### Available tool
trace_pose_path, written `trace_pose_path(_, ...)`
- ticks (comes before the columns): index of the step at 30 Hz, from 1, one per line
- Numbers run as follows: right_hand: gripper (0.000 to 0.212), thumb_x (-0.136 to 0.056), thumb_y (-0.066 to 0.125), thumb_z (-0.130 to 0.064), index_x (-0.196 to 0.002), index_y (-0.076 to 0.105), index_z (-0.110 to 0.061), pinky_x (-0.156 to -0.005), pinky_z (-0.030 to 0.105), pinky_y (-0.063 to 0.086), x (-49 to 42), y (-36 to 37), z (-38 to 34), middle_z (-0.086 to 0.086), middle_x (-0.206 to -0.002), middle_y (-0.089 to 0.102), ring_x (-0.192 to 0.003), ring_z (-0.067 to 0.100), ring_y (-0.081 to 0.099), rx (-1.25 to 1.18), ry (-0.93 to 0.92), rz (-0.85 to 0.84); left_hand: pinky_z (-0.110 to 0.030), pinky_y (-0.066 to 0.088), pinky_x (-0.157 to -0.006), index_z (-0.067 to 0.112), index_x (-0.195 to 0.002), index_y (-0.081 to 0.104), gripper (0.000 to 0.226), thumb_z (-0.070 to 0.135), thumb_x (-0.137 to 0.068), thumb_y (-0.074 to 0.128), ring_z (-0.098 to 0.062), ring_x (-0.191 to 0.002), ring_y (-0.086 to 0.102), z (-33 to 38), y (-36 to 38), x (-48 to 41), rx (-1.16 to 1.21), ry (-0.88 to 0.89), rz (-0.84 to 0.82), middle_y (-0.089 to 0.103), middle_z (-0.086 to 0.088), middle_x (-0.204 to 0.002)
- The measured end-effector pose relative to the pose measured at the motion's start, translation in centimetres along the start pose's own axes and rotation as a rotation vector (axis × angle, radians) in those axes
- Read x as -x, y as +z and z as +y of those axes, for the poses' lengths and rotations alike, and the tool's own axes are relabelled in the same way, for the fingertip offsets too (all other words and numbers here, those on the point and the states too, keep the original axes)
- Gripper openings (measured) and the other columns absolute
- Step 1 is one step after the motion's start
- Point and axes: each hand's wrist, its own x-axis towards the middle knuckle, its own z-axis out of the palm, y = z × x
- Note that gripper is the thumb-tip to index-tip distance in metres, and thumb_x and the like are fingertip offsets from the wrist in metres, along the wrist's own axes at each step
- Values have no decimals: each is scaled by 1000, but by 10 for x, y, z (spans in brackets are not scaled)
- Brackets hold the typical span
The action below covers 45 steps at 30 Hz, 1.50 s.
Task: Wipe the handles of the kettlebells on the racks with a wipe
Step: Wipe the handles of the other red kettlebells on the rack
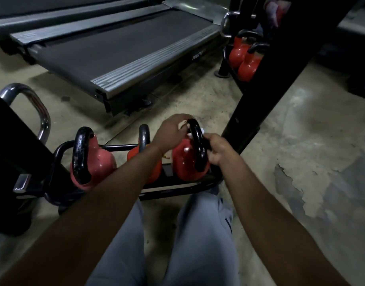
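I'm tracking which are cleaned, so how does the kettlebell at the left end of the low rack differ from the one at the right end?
The left kettlebell has a paler, pinkish body; the right kettlebell is a deeper red. No hand touches the left kettlebell; the left hand holds a white wipe on the right kettlebell's handle, which the right hand grips. Both have black handles and sit on one rack.

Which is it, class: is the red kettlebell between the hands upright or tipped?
Upright: the red kettlebell rests base-down on the rack, its black handle arching above, where the left hand holds a wipe.
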Motion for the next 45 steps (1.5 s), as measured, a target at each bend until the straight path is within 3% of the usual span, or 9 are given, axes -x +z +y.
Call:
trace_pose_path(7,14,-89,68,-27,-78,62,-22,-69,31,52,14,-7,10,-3,-80,69,-75,17,64,310,-417,189,-30,48,-101,18,-108,73,22,8,-96,57,-10,-103,63,-12,-11,-49,99,-170,-287,71,-1,-115)
trace_pose_path(12,17,-76,71,-39,-87,63,-28,-80,34,46,17,19,0,-4,-98,58,-99,20,54,994,-918,444,-6,41,-52,13,-118,68,25,7,-99,52,0,-71,55,-6,-21,-58,64,-219,-361,65,-2,-107)
trace_pose_path(18,28,-78,71,-25,-105,67,-27,-100,45,36,26,32,9,2,-118,55,-116,27,47,1734,-1085,489,-36,49,-83,32,-112,68,26,16,-99,53,-19,-106,55,-7,-23,-60,113,-340,-413,64,-6,-117)
trace_pose_path(24,15,-84,65,-40,-95,66,-30,-86,36,41,45,1,24,-12,-105,66,-105,14,52,1154,-1022,470,-31,48,-75,33,-107,73,18,35,-89,69,-17,-111,60,-13,-20,-57,129,-309,-379,70,8,-111)
trace_pose_path(29,15,-94,63,-32,-96,70,-19,-75,33,55,25,1,4,1,-91,73,-80,17,68,249,-205,126,-10,40,-62,22,-109,73,24,29,-86,74,4,-87,60,-7,-14,-49,189,-308,-323,71,9,-103)
trace_pose_path(32,26,-97,52,-16,-109,71,-3,-90,35,55,19,-4,5,15,-102,75,-86,21,72,41,-19,7,-17,50,-76,24,-106,73,26,32,-82,78,1,-93,64,-6,-13,-49,186,-296,-314,73,6,-106)
trace_pose_path(37,10,-89,69,-22,-80,71,-17,-66,32,55,37,-20,20,3,-75,73,-69,19,64,244,-295,120,-35,49,-99,29,-107,72,29,40,-81,77,-12,-107,64,-5,-17,-52,66,-242,-335,71,0,-112)
trace_pose_path(41,24,-73,78,-42,-83,65,-25,-83,38,51,36,-12,19,-7,-96,67,-98,18,61,758,-775,314,-27,43,-89,24,-113,70,31,37,-85,73,-13,-111,59,1,-17,-53,48,-246,-365,67,0,-118)
trace_pose_path(45,28,-80,70,-28,-106,62,-23,-94,42,40,36,18,24,2,-116,54,-115,25,46,1421,-1072,509,-31,45,-92,25,-116,68,30,37,-89,69,-17,-113,59,6,-16,-49,-14,-232,-343,66,-5,-121)
